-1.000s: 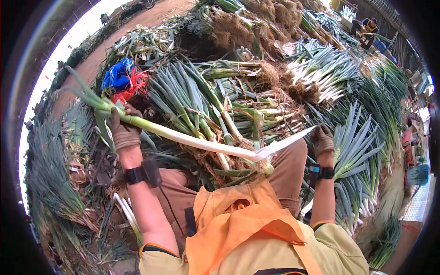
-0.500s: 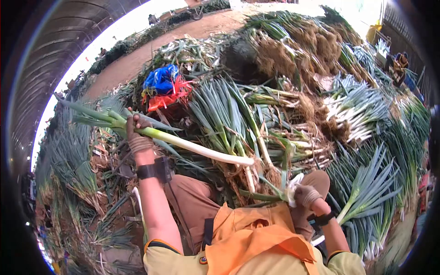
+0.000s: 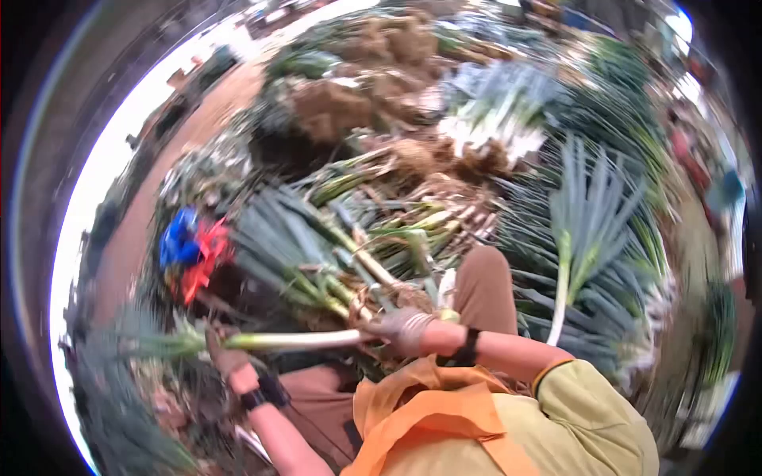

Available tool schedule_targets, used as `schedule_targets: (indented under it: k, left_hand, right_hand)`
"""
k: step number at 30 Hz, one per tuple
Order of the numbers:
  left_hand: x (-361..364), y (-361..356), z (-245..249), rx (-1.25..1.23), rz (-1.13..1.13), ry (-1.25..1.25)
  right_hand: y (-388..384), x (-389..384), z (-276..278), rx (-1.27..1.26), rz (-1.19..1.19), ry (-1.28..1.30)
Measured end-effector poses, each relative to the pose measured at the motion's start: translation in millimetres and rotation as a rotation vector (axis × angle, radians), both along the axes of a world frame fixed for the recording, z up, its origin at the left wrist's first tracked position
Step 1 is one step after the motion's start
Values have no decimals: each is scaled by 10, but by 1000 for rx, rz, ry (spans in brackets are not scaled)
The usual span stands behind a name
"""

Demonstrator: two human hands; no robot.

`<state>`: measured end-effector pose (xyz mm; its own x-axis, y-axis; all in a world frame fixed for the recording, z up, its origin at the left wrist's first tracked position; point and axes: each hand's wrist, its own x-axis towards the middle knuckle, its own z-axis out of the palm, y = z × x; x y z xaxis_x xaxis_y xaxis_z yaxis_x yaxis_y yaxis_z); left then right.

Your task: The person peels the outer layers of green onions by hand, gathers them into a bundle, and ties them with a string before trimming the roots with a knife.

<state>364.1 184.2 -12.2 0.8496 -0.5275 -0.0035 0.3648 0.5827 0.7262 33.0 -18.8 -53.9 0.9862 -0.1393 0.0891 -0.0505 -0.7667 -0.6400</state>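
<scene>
A long leek (image 3: 298, 341) with a white shank and green leaves lies across in front of me, roughly level. My left hand (image 3: 226, 353), in a dirty glove, is closed around its green part at the left. At the white root end, my right hand (image 3: 405, 329), gloved with bands at the wrist, is closed on the tip; motion blur hides the exact finger placement. Just beyond the held leek lie untrimmed leeks (image 3: 337, 301) with brown roots. A pale peeled piece (image 3: 447, 289) shows beside my raised knee.
Blue plastic (image 3: 179, 238) and red plastic (image 3: 208, 258) lie at the left. Cleaned leeks (image 3: 565, 246) are piled at the right, with another white-stemmed bundle (image 3: 500, 119) farther back. Brown root masses (image 3: 329, 107) stand behind. A dirt path (image 3: 135, 230) runs along the left.
My right hand has moved left from the pale peelings by my knee to the held leek's root end. My left hand has lowered the leek. The view has turned right.
</scene>
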Motion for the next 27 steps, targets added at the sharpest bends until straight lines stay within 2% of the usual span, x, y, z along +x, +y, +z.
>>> schedule_targets:
  k: [1,2,3,5,6,7,9,11,12,13,14,15,16,17,18,19,20,21,23,25,26,27]
  left_hand:
    - [-110,-115,-9,95,157,88]
    - [-211,-211,-25,122,195,117]
    - [-162,-259,-81,147,117,221]
    - [-199,-599,-28,158,6,100]
    - [-226,-804,31,144,-111,3]
    - [-396,-1121,273,129,-223,-91]
    - [-907,-1826,837,62,-304,-174]
    - [-1446,-2394,1357,15,-530,-308]
    - [-1584,-2644,1368,57,-552,-508]
    - [-1692,-2805,1342,100,-570,-707]
    - [-1770,-2880,1244,163,-618,-784]
    - [-1826,-2948,1117,227,-665,-865]
    - [-1887,-2947,969,224,-746,-717]
    - [-1920,-2884,782,223,-827,-570]
    - [-1925,-2788,558,306,-781,-560]
    - [-1908,-2654,278,394,-736,-543]
    - [-1790,-2496,-131,511,-684,-506]
    - [-1662,-2302,-572,636,-620,-461]
    - [-1537,-1799,-1218,724,-589,-391]
    - [-1560,-1354,-1421,1121,-619,-314]
    - [-1595,-1148,-1625,1116,-543,-156]
    - [-1657,-1030,-1589,1111,-549,46]
  right_hand:
    - [4,-38,153,84,-7,162]
    - [52,77,-167,169,-203,336]
    - [15,87,-307,304,-256,445]
    - [112,82,-787,578,-400,512]
    - [162,23,-1053,648,-321,335]
    - [144,-19,-1037,746,-313,199]
    - [108,-105,-986,937,-252,-70]
    - [-70,-81,-791,903,-467,-334]
    - [-294,-23,-779,737,-580,-283]
    - [-533,-22,-450,1002,-637,-253]
    - [-771,-22,31,949,-791,-308]
    - [-1109,44,143,1142,-877,-281]
    - [-1400,33,577,1277,-955,-320]
    - [-1850,136,289,1249,-941,-546]
    - [-2317,154,197,1222,-892,-633]
    - [-2783,180,145,1342,-946,-782]
    - [-2935,104,468,1571,-1045,-896]
    - [-3594,124,-143,1390,-1355,-765]
    - [-3763,130,-472,579,-1443,-279]
    - [-3752,385,-1291,278,-1198,-98]
    - [-3366,555,-1241,101,-994,281]
    - [-2967,727,-1167,-103,-715,563]
